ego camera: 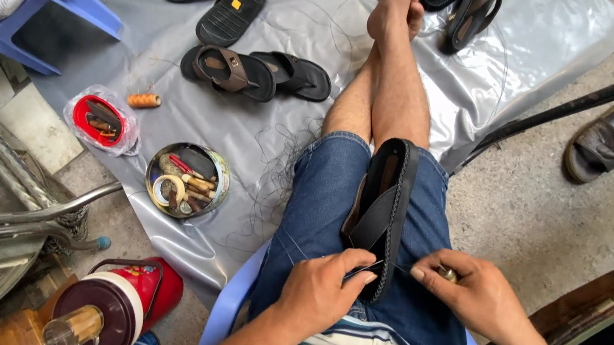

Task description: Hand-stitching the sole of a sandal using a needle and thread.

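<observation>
At lower centre we see a black sandal (387, 204) on edge across the denim lap — dark strap, stitched sole rim. Our left hand (321, 288) pinches its near end; our right hand (473, 293) is clenched round a small tool — thread taut between.

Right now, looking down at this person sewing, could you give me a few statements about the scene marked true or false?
1. A black sandal rests on the person's lap. True.
2. The left hand touches the sandal's edge. True.
3. The round metal tin of tools sits on a blue chair. False: it sits on the grey plastic sheet.
4. The right hand is empty. False: its grip is closed on a small tool.
</observation>
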